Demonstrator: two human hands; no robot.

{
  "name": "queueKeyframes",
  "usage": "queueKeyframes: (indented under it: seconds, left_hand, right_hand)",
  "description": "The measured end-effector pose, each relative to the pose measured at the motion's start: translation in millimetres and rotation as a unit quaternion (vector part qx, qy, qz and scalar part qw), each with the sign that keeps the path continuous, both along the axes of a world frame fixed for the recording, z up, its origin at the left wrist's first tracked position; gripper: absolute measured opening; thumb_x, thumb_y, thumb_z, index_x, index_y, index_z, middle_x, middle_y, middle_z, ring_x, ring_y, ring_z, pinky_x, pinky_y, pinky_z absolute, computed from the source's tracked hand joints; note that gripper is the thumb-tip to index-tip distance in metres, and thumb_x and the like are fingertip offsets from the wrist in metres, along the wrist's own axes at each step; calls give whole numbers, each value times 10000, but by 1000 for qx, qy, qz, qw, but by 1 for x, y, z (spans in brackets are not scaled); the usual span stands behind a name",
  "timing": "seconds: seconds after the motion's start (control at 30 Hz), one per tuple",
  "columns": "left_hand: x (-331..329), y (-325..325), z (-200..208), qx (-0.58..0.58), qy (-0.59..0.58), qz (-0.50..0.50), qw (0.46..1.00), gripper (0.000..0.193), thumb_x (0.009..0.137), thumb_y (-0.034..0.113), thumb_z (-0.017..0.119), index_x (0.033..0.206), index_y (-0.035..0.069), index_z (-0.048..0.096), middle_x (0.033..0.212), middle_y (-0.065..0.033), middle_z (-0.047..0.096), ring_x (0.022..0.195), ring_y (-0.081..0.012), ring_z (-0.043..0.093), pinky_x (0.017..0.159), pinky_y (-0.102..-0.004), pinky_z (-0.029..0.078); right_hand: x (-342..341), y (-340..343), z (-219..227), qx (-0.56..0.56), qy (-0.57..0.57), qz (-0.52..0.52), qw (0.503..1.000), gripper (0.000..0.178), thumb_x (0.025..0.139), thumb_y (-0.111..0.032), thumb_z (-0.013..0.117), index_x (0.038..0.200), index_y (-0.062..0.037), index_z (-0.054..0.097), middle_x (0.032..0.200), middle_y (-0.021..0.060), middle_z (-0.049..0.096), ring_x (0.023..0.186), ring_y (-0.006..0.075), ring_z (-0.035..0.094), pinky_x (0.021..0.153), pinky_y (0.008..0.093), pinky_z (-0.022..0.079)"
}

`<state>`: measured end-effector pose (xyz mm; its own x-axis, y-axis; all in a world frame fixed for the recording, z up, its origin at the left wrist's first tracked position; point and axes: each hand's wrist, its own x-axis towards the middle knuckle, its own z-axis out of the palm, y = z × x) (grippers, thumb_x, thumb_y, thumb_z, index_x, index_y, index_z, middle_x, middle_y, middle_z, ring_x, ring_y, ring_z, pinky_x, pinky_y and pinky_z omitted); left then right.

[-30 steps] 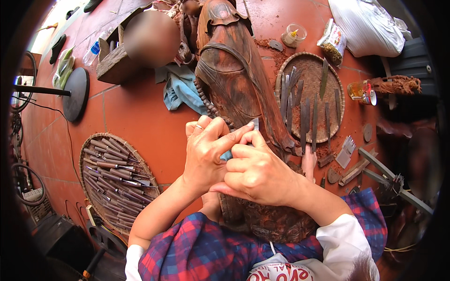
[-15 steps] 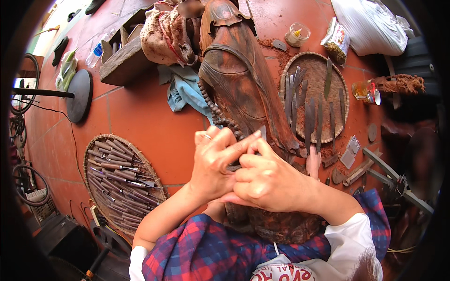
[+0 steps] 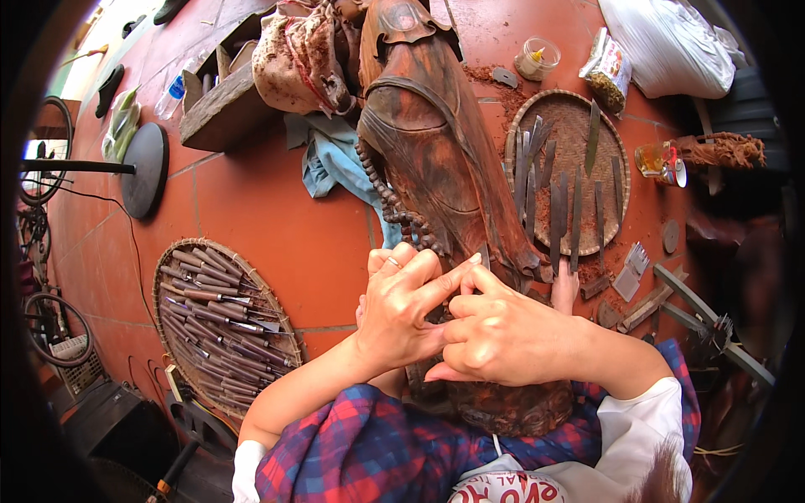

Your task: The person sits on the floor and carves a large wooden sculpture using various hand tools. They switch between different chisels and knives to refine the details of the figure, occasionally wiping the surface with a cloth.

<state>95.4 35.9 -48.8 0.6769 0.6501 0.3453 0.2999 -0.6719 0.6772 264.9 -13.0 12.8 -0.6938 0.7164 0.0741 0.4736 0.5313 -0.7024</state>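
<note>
A large reddish-brown wood carving (image 3: 428, 159) with draped folds and a carved bead string (image 3: 390, 197) lies lengthwise before me. Over its near part my two hands meet, knuckles up. My left hand (image 3: 401, 298) is curled, its index finger stretched to the tip of a thin grey metal blade (image 3: 483, 251). Closed beside it, my right hand (image 3: 490, 327) has its fingers bent around the same place. Most of the blade is hidden by the fingers. Beneath my hands the carving continues to a rough, knobbly base (image 3: 511, 407) by my checkered cloth.
At the left is a round woven tray (image 3: 293, 339) of wooden-handled carving tools (image 3: 222, 331). Another woven tray (image 3: 616, 134) at the right holds flat metal files (image 3: 576, 214). A wooden box (image 3: 222, 117), a blue cloth (image 3: 331, 163) and a jar (image 3: 537, 59) stand farther off.
Both hands, still together, have shifted a little right and downward in the picture, with the blade tip between them. The surroundings have moved slightly right in the view.
</note>
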Motion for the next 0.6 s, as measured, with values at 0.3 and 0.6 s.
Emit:
queueKeyframes:
  seconds: [0.3, 0.6]
  left_hand:
    - [1, 2, 6, -10, 21, 4, 1000, 600, 612, 303, 761, 1185, 129, 725, 712, -7, 393, 697, -198, 413, 692, -357, 287]
    - [3, 9, 5, 2, 3, 14, 1000, 584, 635, 280, 762, 1201, 145, 718, 709, 0, 407, 695, -198, 423, 698, -356, 284]
  right_hand:
    - [1, 0, -2, 26, 1, -2, 1000, 328, 818, -335, 670, 637, -62, 664, 631, 32, 592, 747, 218, 584, 929, 518, 425]
    - [0, 4, -1, 32, -5, -12, 999, 343, 840, -327, 666, 630, -57, 645, 649, 29, 597, 744, 212, 571, 913, 499, 432]
